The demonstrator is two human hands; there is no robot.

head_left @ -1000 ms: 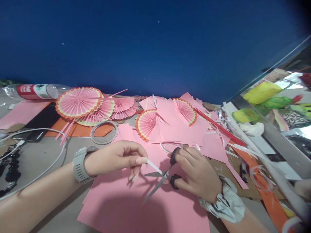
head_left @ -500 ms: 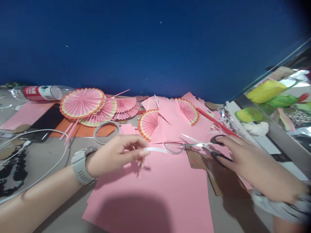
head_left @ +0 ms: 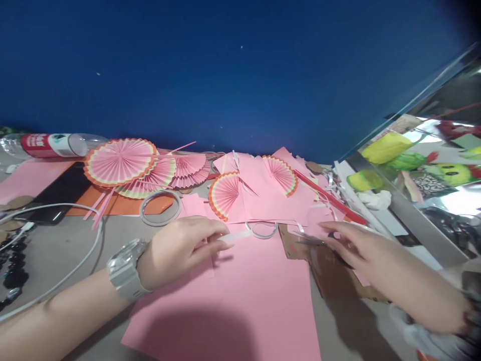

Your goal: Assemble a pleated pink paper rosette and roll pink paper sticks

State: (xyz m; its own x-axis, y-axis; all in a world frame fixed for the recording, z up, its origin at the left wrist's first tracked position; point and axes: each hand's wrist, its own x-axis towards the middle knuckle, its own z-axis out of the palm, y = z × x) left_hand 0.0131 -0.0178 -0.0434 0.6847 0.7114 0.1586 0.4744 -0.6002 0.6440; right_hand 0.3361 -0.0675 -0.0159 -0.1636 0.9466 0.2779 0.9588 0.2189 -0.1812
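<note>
Between thumb and fingers, my left hand (head_left: 191, 243) pinches a short white strip of tape (head_left: 240, 234), which points right over large pink paper sheets (head_left: 259, 296). My right hand (head_left: 356, 245) is on the scissors (head_left: 313, 240), its fingers around the dark handles; the blades point left and look nearly closed. They are somewhat blurred, low over the brown cardboard (head_left: 296, 245). A roll of tape (head_left: 263, 229) lies on the pink paper between my hands, and a second tape roll (head_left: 160, 207) sits behind my left hand.
Pleated paper fans (head_left: 121, 161) lie at the back left, with smaller fan pieces (head_left: 224, 195) in the middle. A plastic bottle (head_left: 52, 145), a black phone (head_left: 60, 200), a white cable (head_left: 95, 245) and dark beads (head_left: 15, 265) are at left. Red strip (head_left: 330, 196) and crumpled tissue (head_left: 376, 199) lie right.
The scissors' blades, spread apart before, have come together and swung lower. My right hand moved slightly left. My left hand keeps its pinch on the tape. The view shifted a little.
</note>
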